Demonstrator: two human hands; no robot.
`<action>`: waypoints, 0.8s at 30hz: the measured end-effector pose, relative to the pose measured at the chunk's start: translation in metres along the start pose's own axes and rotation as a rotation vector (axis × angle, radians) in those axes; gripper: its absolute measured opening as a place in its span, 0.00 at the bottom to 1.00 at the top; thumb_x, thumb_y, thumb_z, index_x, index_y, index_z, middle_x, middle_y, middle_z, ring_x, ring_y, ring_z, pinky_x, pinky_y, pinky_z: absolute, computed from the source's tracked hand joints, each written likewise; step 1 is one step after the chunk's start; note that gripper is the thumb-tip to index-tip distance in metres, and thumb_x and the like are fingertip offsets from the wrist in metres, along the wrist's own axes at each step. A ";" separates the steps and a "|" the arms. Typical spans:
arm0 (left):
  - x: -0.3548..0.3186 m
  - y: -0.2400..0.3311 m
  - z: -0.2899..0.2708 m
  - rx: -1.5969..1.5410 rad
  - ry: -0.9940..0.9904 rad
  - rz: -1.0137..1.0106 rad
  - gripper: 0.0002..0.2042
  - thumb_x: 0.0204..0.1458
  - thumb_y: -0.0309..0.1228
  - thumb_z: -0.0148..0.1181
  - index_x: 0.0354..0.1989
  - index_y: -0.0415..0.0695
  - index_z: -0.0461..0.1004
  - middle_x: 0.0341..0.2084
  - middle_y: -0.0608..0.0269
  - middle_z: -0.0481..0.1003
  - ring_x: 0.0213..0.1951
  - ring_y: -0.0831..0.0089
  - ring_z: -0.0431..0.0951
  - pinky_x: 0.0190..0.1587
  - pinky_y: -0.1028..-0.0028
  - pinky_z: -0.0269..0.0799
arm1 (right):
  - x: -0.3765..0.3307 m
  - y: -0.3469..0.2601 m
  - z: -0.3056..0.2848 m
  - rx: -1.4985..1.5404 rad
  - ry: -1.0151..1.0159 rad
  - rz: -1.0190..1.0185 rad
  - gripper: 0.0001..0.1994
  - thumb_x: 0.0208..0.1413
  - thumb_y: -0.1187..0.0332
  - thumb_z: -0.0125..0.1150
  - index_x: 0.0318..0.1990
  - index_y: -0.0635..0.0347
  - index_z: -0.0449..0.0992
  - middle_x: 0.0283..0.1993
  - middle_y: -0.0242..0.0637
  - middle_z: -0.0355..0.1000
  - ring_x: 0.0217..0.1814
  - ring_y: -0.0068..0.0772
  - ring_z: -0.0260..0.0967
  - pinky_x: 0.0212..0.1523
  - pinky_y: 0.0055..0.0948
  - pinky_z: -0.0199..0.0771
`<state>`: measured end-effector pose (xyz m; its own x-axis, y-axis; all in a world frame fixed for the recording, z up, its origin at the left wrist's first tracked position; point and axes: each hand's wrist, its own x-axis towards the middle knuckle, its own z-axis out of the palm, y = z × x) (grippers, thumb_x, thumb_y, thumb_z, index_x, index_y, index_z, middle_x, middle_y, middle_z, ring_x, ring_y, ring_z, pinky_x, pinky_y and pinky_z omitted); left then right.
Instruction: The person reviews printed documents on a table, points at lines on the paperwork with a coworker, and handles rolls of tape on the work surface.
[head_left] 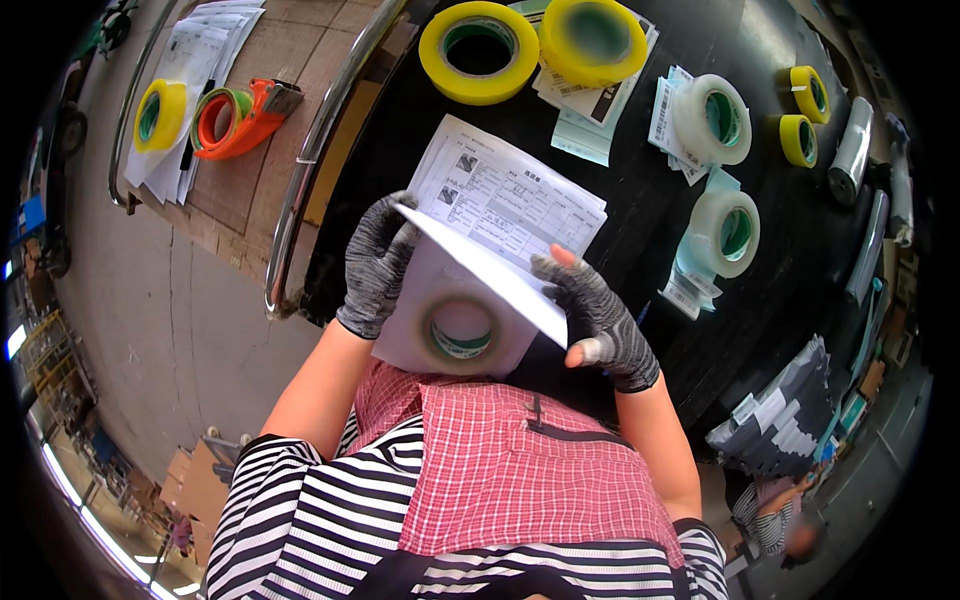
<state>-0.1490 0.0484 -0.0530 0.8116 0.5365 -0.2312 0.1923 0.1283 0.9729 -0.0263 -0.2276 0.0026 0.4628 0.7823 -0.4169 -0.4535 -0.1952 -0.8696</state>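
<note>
Pinching is done by the left hand point(375, 270) at the upper left corner of a white sheet point(505, 277), which is held slanting above a stack of printed sheets point(520, 195). The right hand point(605, 325) is spread, its thumb and fingers parted near the lower right end of the white sheet — whether the edge is touched cannot be told. Grey knitted gloves are worn on both hands, with bare fingertips seen on the right one. The paperwork is placed at the near side of the black surface point(635, 200), and a clear tape roll point(460, 347) is seen between the forearms, against pale paper close to the checked apron point(540, 480). Beyond the stack, two large yellow tape rolls point(485, 90) are set side by side, the right one resting on labels. To the right, two more clear rolls point(690, 115) are placed on labels, one nearer than the other; farther right, two small yellow rolls point(800, 90) are found near some wrapped cylinders point(852, 150). To the left — past a curved metal rail point(306, 165) — an orange tape dispenser point(265, 115) is carried by a brown trolley point(255, 200).
</note>
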 end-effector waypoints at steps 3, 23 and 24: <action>0.003 -0.001 0.006 -0.114 0.018 -0.062 0.28 0.58 0.19 0.57 0.68 0.39 0.59 0.55 0.59 0.70 0.51 0.75 0.73 0.59 0.74 0.68 | 0.001 -0.003 0.000 0.407 0.101 -0.092 0.57 0.32 0.50 0.85 0.72 0.57 0.59 0.64 0.47 0.67 0.70 0.44 0.61 0.71 0.43 0.55; -0.021 0.035 0.006 0.870 -0.505 0.253 0.29 0.50 0.39 0.68 0.61 0.43 0.72 0.62 0.46 0.67 0.69 0.47 0.58 0.71 0.54 0.56 | 0.045 0.031 -0.022 -0.634 0.743 0.102 0.13 0.58 0.63 0.65 0.29 0.63 0.74 0.21 0.43 0.71 0.23 0.39 0.74 0.28 0.37 0.72; -0.021 0.035 0.005 0.872 -0.505 0.252 0.29 0.50 0.39 0.68 0.61 0.43 0.72 0.62 0.46 0.67 0.69 0.47 0.58 0.71 0.54 0.56 | 0.046 0.028 -0.021 -0.620 0.732 0.133 0.13 0.58 0.63 0.65 0.28 0.62 0.73 0.19 0.42 0.70 0.21 0.37 0.73 0.26 0.36 0.72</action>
<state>-0.1567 0.0371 -0.0139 0.9817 0.0262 -0.1889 0.1537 -0.6948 0.7026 -0.0020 -0.2097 -0.0467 0.8918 0.2096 -0.4010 -0.1514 -0.6970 -0.7009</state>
